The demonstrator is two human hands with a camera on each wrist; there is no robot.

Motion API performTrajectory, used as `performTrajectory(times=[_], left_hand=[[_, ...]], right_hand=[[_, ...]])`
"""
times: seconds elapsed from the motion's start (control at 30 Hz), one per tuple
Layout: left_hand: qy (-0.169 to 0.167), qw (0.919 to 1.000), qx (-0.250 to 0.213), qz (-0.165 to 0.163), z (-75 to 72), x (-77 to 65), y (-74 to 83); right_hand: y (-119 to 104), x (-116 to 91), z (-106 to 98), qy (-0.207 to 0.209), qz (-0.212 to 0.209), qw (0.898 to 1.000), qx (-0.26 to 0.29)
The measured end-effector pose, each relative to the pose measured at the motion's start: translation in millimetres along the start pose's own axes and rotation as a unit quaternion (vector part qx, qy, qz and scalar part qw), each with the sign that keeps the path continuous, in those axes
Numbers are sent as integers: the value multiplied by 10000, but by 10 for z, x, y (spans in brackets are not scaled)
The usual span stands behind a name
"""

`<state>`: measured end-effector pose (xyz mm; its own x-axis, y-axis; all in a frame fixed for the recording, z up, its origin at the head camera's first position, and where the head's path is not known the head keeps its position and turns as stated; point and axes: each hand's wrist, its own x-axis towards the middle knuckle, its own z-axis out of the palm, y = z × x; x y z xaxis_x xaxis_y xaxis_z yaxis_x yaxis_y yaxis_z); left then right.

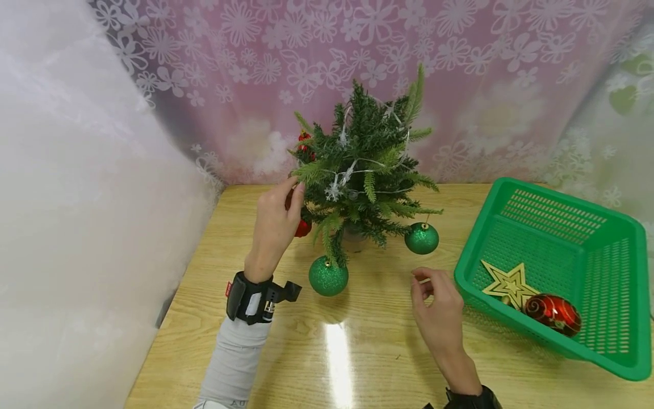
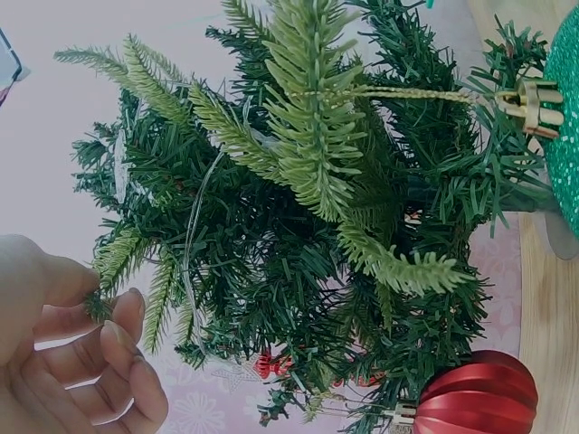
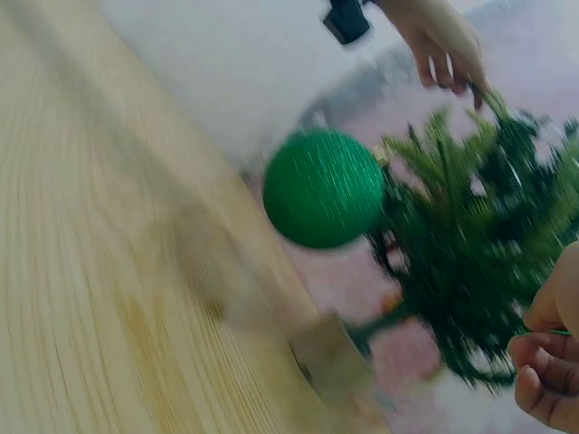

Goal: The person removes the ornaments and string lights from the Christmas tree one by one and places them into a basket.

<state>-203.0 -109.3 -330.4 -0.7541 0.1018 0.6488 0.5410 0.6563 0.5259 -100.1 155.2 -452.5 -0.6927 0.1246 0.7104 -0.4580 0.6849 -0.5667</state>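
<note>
A small artificial Christmas tree (image 1: 368,153) stands at the table's back. My left hand (image 1: 276,218) reaches its left side, thumb and fingers pinching the tip of a branch (image 2: 101,294). Below that hand hangs a red ornament (image 2: 479,398), partly covered in the head view. One green glitter ball (image 1: 328,276) hangs at the front, another green ball (image 1: 422,238) at the right. My right hand (image 1: 439,307) is over the table between the right ball and the basket, fingers loosely curled, with nothing visible in them. The right wrist view is blurred.
A green plastic basket (image 1: 511,190) sits at the right, holding a gold star (image 1: 510,284) and a red patterned ornament (image 1: 553,314). Clear string lights with a snowflake (image 1: 334,190) wrap the tree. A flowered curtain (image 1: 245,74) hangs close behind it.
</note>
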Motion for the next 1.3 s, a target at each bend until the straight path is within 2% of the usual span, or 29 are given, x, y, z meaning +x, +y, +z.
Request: performTrajectory(times=[0.13, 0.37, 0.53, 0.7, 1.0, 1.3], left_hand=[[11, 10000, -15, 20, 1, -5, -5], [42, 10000, 9, 15, 11, -41, -19], [-10, 10000, 5, -50, 12, -65, -26], [-1, 10000, -1, -44, 12, -48, -31], [-22, 10000, 10, -74, 6, -39, -33], [-8, 10000, 7, -65, 3, -30, -30]], right_hand=[[-159, 54, 204, -409, -106, 9987, 292], [-432, 304, 541, -1063, -135, 9898, 940], [-555, 436, 682, -1302, 57, 9831, 1286], [-611, 511, 769, -1540, 128, 9781, 1393], [-643, 538, 828, -1715, 172, 9759, 1337], [-662, 548, 858, -1597, 147, 9788, 1274]])
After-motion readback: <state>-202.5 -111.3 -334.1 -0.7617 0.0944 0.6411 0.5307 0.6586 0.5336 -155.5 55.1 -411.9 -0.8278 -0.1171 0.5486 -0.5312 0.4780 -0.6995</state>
